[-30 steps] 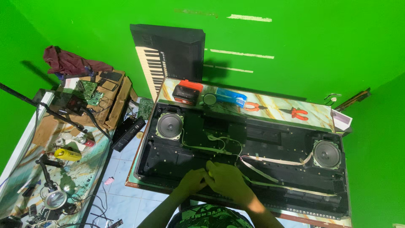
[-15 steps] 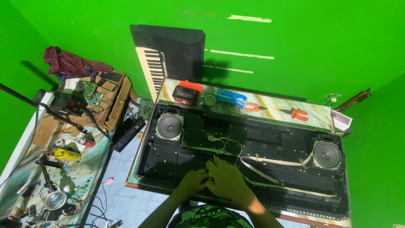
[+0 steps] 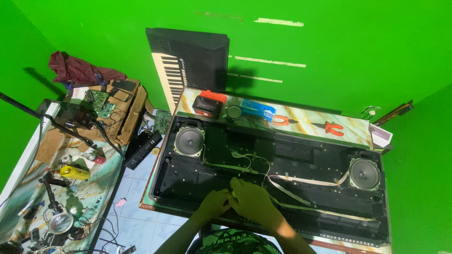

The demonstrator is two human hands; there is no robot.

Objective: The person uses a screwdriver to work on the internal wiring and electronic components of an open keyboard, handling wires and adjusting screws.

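An opened black keyboard case (image 3: 301,155) lies face down on a patterned table, showing two round speakers, the left speaker (image 3: 189,139) and the right speaker (image 3: 363,173), plus white ribbon cables (image 3: 301,181). Both my hands rest together at the case's near edge. My left hand (image 3: 214,203) has its fingers curled, touching my right hand (image 3: 254,201), which lies flat over the case. A small yellowish thing shows between them; what it is I cannot tell.
A second keyboard (image 3: 188,61) leans against the green wall. Along the table's far edge lie a red and black box (image 3: 208,102), a blue packet (image 3: 258,109) and two orange-handled pliers (image 3: 282,120). A cluttered side table (image 3: 70,164) with circuit boards stands left.
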